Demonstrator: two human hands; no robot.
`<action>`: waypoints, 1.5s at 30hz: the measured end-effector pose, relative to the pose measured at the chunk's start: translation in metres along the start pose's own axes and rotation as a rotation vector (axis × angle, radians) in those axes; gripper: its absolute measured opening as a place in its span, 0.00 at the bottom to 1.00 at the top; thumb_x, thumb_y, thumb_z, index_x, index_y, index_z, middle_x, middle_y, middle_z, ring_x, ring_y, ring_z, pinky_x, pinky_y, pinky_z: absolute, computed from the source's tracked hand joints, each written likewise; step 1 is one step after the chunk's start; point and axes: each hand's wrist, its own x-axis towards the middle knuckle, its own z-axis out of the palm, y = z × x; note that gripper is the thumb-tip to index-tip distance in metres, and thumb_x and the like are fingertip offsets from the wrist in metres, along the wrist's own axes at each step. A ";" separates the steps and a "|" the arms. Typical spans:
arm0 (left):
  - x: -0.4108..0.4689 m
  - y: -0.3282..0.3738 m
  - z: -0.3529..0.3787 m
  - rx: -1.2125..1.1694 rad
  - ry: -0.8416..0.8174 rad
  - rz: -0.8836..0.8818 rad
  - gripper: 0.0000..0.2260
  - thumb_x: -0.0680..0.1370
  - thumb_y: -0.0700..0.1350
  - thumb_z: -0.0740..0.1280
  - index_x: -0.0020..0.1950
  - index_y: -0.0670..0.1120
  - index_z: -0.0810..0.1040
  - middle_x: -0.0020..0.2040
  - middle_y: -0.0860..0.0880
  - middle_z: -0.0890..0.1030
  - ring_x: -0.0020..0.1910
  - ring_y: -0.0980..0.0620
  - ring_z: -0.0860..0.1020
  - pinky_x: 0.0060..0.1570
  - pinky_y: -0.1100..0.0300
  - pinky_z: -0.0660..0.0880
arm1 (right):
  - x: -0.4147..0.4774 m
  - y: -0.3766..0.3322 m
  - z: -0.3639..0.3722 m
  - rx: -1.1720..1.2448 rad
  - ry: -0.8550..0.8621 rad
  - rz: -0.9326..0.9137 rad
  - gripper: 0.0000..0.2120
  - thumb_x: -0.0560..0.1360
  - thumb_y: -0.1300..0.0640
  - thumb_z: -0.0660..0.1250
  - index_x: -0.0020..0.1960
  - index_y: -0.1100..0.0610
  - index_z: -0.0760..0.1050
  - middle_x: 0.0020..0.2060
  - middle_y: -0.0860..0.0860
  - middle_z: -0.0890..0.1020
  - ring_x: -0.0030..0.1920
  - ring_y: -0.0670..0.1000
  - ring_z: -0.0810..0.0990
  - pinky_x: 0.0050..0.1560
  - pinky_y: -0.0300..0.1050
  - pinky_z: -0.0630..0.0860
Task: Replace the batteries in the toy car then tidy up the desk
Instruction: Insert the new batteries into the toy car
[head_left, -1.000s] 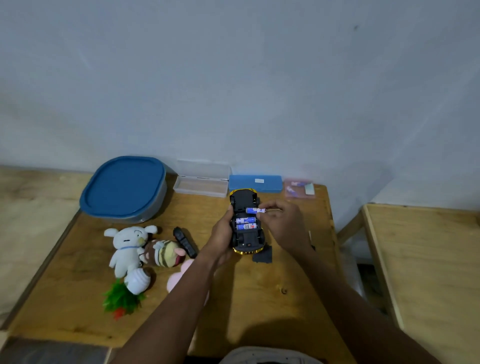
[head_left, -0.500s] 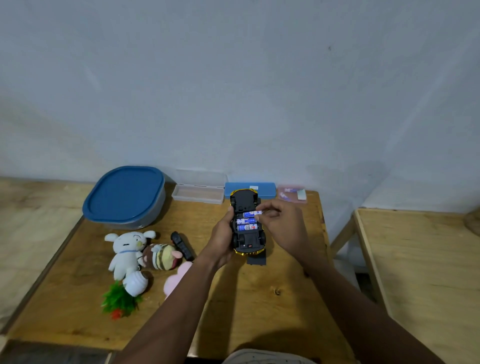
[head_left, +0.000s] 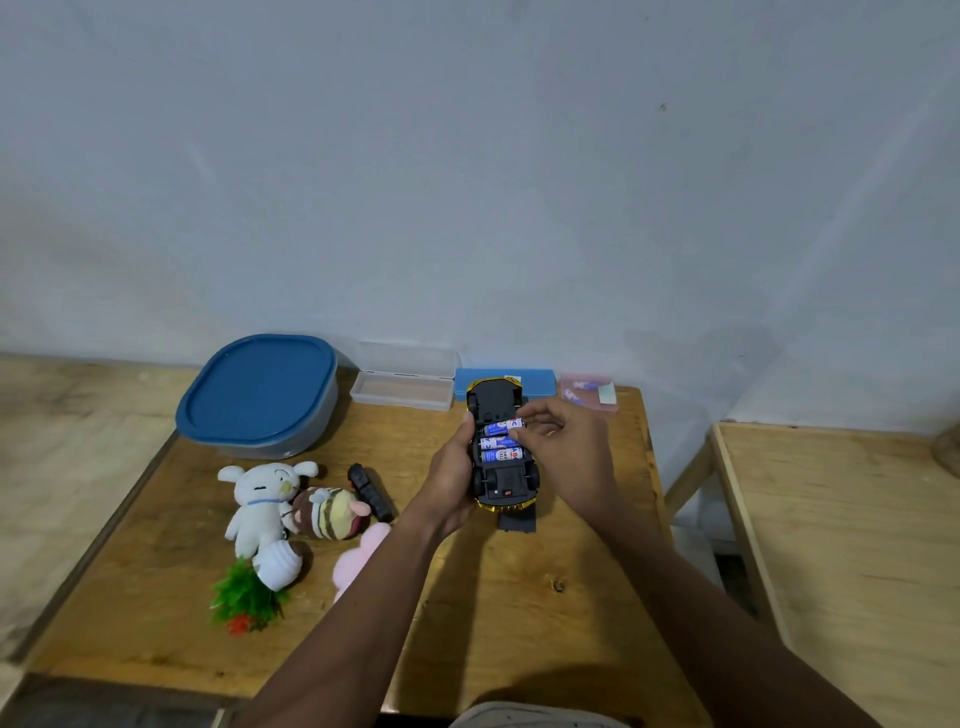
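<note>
At the centre of the frame we hold the toy car (head_left: 503, 457) upside down over the wooden desk (head_left: 524, 597), its black underside facing up and its yellow body showing at both ends. Our left hand (head_left: 451, 486) wraps around the car's left side, thumb against the edge of the open battery bay. Our right hand (head_left: 566, 449) comes in from the right, its fingertips (head_left: 527, 414) pinched on the uppermost battery (head_left: 501, 427), which sits at a slight tilt at the top of the bay. Two more blue and white batteries (head_left: 500, 450) lie flat in the bay just below it.

Directly below the car, a small black cover (head_left: 516, 522) lies on the desk, partly hidden by the car's rear.

To the left of centre a black remote (head_left: 370, 491) lies at an angle, next to a white plush rabbit (head_left: 262, 499), a striped bee plush (head_left: 327, 512), a pink plush (head_left: 361, 553) partly behind our left forearm, and a small white pot with a green plant (head_left: 257, 587) tipped on its side.

Along the back edge, from left to right, sit a blue-lidded container (head_left: 258, 392), an open clear plastic case (head_left: 402, 384), a blue case (head_left: 537, 378) partly behind the car, and a small pink box (head_left: 589, 392).

A second wooden table (head_left: 841, 545) stands at the right of the frame.
</note>
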 end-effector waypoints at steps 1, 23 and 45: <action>-0.001 0.001 0.001 -0.008 -0.004 -0.001 0.23 0.85 0.58 0.52 0.65 0.46 0.78 0.60 0.38 0.83 0.60 0.38 0.81 0.63 0.39 0.76 | 0.000 -0.001 0.001 0.008 0.008 0.005 0.09 0.70 0.61 0.76 0.50 0.54 0.82 0.41 0.45 0.84 0.41 0.44 0.82 0.42 0.42 0.82; 0.009 0.005 0.008 -0.074 0.005 0.007 0.25 0.85 0.60 0.50 0.69 0.46 0.76 0.62 0.38 0.82 0.62 0.39 0.81 0.61 0.42 0.77 | -0.008 0.002 0.017 -0.123 0.194 -0.193 0.12 0.73 0.49 0.72 0.55 0.50 0.83 0.61 0.41 0.77 0.52 0.37 0.69 0.63 0.61 0.73; 0.010 0.005 0.006 -0.013 0.067 0.014 0.22 0.85 0.58 0.52 0.63 0.47 0.80 0.56 0.40 0.85 0.53 0.42 0.85 0.57 0.43 0.79 | -0.006 0.017 0.018 -0.483 0.126 -0.334 0.16 0.79 0.46 0.61 0.58 0.52 0.83 0.62 0.48 0.79 0.61 0.51 0.73 0.49 0.40 0.72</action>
